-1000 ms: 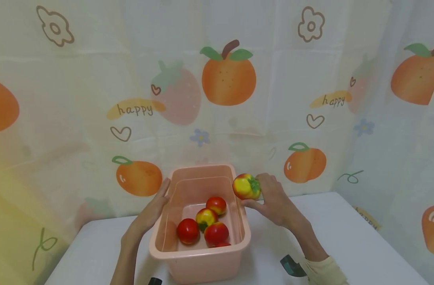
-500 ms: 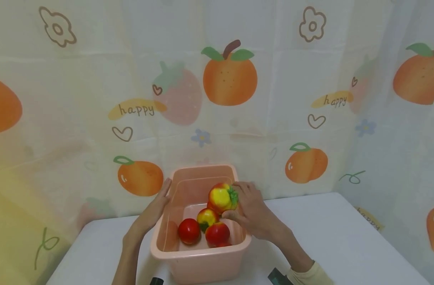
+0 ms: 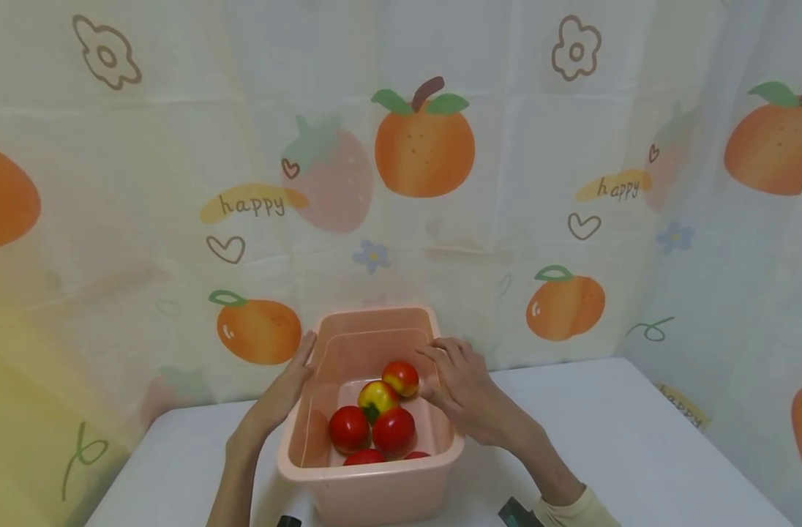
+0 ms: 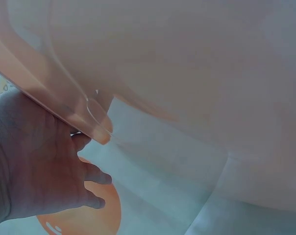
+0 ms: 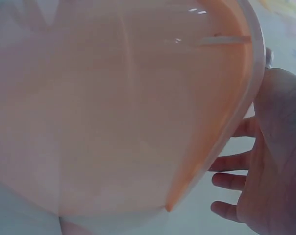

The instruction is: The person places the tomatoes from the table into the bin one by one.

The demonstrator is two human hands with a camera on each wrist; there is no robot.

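Observation:
A pink plastic bin point(image 3: 368, 494) stands on the table with several red and red-and-yellow fruits in it. My left hand point(image 3: 285, 391) lies along the bin's left rim, and in the left wrist view its fingers point(image 4: 96, 174) stretch out past the bin wall. Over the right rim is my right hand point(image 3: 467, 391), its fingers loosely bent with nothing between them. Nearest to it is a red-and-yellow fruit point(image 3: 400, 378). Below that lie a yellowish fruit point(image 3: 377, 397) and two red ones, one red fruit point(image 3: 350, 430) left and another red fruit point(image 3: 394, 430) right. The front wall partly hides more red fruit point(image 3: 364, 458).
A white table point(image 3: 572, 424) carries the bin. Behind it hangs a pale curtain point(image 3: 467, 249) printed with oranges and hearts. Dark pieces of the wrist gear point(image 3: 516, 512) show near the bottom edge.
My right hand brought a red-and-yellow fruit with a green leafy top leftward over the bin and let it go. Fruits inside have shifted, and another red one shows at the front. The left hand stayed.

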